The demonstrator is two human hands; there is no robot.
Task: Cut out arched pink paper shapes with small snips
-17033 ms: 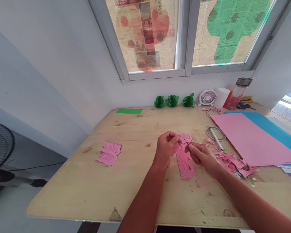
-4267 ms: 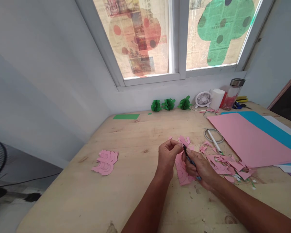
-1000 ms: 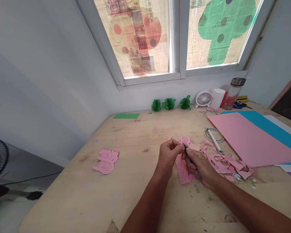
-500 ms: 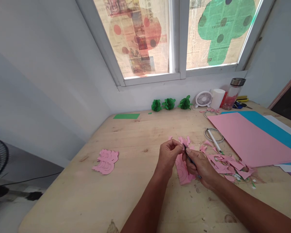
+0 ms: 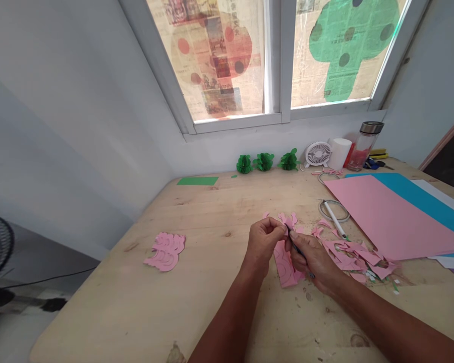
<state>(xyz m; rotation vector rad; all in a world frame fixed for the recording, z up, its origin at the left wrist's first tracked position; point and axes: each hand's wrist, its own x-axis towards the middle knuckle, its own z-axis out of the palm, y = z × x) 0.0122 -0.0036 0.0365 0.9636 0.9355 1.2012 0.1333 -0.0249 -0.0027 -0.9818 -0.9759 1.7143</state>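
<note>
My left hand [image 5: 264, 241] is closed in a pinch on a small piece of pink paper [image 5: 286, 230], mostly covered by the fingertips. My right hand [image 5: 313, 258] is wrapped around slim dark scissors [image 5: 297, 249]; the palm and fingers hide much of them, and their tip meets the paper at the left fingertips. Beneath both hands lies a pink paper strip [image 5: 285, 269] with curved outlines drawn on it. Just beyond the fingers are small wavy pink cut pieces [image 5: 294, 218]. Pink paper scraps [image 5: 351, 255] are heaped beside my right hand.
Layered pink cutouts [image 5: 166, 251] lie at left. Large pink sheets [image 5: 393, 217], with blue and white ones, cover the right side. A white pen [image 5: 335, 219] rests near a wire ring. Green paper shapes [image 5: 265, 162], a small fan [image 5: 318, 154] and a glass bottle [image 5: 361, 146] line the back.
</note>
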